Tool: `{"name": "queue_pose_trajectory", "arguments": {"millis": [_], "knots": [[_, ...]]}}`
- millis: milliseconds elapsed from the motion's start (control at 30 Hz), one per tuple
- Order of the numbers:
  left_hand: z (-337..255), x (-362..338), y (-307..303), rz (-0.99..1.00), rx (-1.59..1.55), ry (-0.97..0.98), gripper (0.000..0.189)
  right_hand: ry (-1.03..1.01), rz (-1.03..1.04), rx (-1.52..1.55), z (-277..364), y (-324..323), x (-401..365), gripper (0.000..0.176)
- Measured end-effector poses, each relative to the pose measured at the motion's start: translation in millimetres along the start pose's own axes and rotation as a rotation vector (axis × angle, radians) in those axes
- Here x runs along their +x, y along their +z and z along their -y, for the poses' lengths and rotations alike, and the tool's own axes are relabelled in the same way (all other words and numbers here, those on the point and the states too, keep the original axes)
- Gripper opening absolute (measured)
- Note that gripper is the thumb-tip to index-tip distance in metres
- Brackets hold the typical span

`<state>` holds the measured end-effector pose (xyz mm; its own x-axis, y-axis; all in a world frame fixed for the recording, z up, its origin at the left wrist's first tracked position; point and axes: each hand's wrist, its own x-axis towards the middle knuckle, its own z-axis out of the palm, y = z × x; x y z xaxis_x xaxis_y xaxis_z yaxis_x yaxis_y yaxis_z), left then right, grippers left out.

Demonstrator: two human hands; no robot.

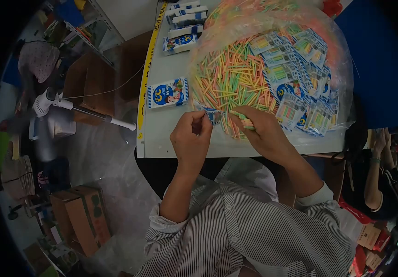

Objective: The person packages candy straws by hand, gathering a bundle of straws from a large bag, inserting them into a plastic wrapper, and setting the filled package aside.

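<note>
My left hand [192,135] pinches the edge of a small blue-and-clear packet [214,116] at the front of the table. Just to its right, my right hand [264,134] is closed around a small bunch of pastel candy sticks [244,121]. Beyond both hands lies a large clear plastic bag [345,51], spread wide around a heap of loose pink, yellow and green sticks [233,74]. On the heap's right side rest several blue-and-clear packets [284,71] with sticks inside. A blue-and-white packet [167,93] lies flat beyond my left hand.
More packets stand in a row [187,21] at the far left of the white table [162,134]. A white fan [46,102] on a pole is left of the table. Cardboard boxes [81,217] sit on the floor. At the right, another person's arm [373,180] shows.
</note>
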<state>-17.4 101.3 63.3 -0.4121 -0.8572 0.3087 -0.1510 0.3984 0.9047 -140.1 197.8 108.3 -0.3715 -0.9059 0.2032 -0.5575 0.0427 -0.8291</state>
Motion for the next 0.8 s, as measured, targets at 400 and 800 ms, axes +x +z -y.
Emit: {"name": "queue_pose_trajectory", "arguments": {"millis": [400,800], "knots": [[-10.3,-10.1,6.0,0.238,0.048,-0.037,0.015,0.115,-0.020,-0.200,-18.2,11.8,19.6,0.029],[-2.6,-2.8,2.6,0.125,-0.059,-0.115,0.006,0.205,0.112,-0.131,-15.5,4.0,17.6,0.037]]}}
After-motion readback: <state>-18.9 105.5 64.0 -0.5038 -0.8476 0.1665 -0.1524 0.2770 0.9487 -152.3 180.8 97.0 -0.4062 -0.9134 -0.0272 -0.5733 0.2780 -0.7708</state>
